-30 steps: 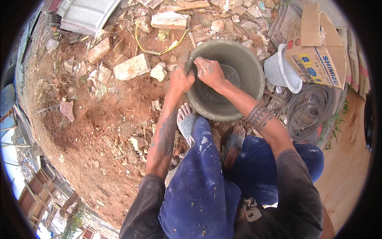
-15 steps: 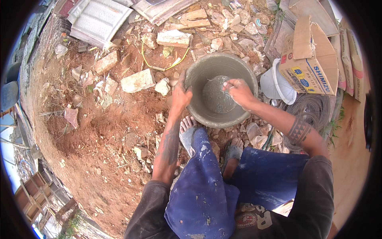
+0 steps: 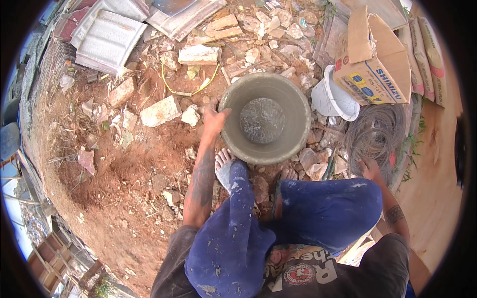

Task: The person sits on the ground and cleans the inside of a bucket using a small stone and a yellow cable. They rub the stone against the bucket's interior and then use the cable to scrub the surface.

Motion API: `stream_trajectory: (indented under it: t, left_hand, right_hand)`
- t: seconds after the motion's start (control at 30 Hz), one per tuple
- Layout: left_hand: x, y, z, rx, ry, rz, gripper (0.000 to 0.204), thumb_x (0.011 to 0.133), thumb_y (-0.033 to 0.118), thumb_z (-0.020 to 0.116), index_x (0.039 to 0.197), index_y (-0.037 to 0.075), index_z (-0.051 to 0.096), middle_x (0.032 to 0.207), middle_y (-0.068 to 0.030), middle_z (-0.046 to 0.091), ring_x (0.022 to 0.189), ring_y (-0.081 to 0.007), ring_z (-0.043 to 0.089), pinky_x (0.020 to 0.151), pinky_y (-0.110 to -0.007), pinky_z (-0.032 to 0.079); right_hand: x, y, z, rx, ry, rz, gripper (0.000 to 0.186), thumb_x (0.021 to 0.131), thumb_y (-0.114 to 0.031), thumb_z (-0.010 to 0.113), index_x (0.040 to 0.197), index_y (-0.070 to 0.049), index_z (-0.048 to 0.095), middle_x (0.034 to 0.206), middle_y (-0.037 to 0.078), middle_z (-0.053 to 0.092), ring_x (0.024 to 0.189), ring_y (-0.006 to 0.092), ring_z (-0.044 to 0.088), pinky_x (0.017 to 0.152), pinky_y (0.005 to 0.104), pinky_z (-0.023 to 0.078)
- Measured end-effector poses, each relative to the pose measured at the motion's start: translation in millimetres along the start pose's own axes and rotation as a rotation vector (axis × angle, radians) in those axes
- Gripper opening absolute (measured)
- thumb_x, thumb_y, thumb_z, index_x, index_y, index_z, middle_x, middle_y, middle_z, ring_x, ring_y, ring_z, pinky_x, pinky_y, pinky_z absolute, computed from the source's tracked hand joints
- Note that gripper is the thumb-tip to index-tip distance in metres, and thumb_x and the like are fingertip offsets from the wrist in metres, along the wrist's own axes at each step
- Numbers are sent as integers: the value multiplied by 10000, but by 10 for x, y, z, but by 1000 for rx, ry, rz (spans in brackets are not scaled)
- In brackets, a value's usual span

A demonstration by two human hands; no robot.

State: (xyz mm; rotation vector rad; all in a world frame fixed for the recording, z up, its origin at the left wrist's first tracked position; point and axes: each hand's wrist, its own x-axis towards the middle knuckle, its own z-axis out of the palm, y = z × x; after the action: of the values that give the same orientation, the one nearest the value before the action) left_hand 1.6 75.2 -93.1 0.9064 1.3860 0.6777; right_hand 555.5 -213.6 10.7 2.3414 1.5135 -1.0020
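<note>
A round grey basin (image 3: 297, 133), smeared with what looks like cement, sits on the rubble in front of my feet. Wet grey residue (image 3: 262, 120) covers its bottom. My left hand (image 3: 214, 119) is closed on the basin's left rim, thumb over the edge. Off to the right, my right hand (image 3: 369, 170) is beside my knee, at the lower edge of a coil of thin wire (image 3: 375, 134). Its fingers look loosely apart with nothing visible in them; whether they touch the wire I cannot tell.
A white bucket (image 3: 332, 97) lies tipped right of the basin, beside an open cardboard box (image 3: 375, 69). Paper sacks (image 3: 422, 54) lean behind. Broken blocks (image 3: 161, 111), a yellow cord (image 3: 174, 92) and roof tiles (image 3: 110, 42) lie left and far. A wooden board (image 3: 435, 149) runs along the right.
My right hand has left the basin's inside and moved right and nearer to me, to the wire coil. The left hand keeps its hold on the rim. The view has shifted slightly.
</note>
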Motion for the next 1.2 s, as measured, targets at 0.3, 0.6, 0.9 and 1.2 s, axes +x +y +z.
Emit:
stream_trajectory:
  t: [0.3, 0.6, 0.9, 1.2]
  left_hand:
    - [-15, 121, -75, 265, 128, 56, 400, 802, 264, 801, 1006, -71, 722, 880, -217, 740, 791, -281, 714, 703, -382, 550]
    - [127, -98, 174, 590, 79, 163, 410, 831, 255, 746, 1125, -18, 659, 993, -295, 694, 1000, -463, 661, 844, -516, 529]
    - [-165, -320, -15, 336, 407, 184, 419, 826, 196, 731, 1166, -19, 615, 1003, -325, 675, 959, -506, 635, 816, -552, 508]
    - [-224, -75, 64, 170, 326, 144, 389, 811, 166, 746, 1107, -66, 650, 891, -250, 707, 810, -349, 692, 743, -445, 531]
  right_hand:
    - [1166, -3017, -838, 211, -409, -320, 302, 988, -284, 603, 945, 3, 684, 810, 105, 694, 754, 186, 685, 697, 333, 535]
    - [3197, -6776, 1375, -133, -208, -759, 427, 975, -316, 568, 1238, 10, 652, 1308, 233, 629, 1190, 421, 606, 1031, 471, 490]
    - [3114, -6967, 1932, -96, -269, -766, 389, 912, -93, 531, 1281, 28, 536, 1353, 258, 524, 1284, 426, 522, 1073, 497, 447]
    - [2597, -6814, 676, 176, -157, -958, 469, 1053, -401, 487, 1307, -8, 514, 1149, 322, 651, 1022, 447, 656, 884, 517, 520]
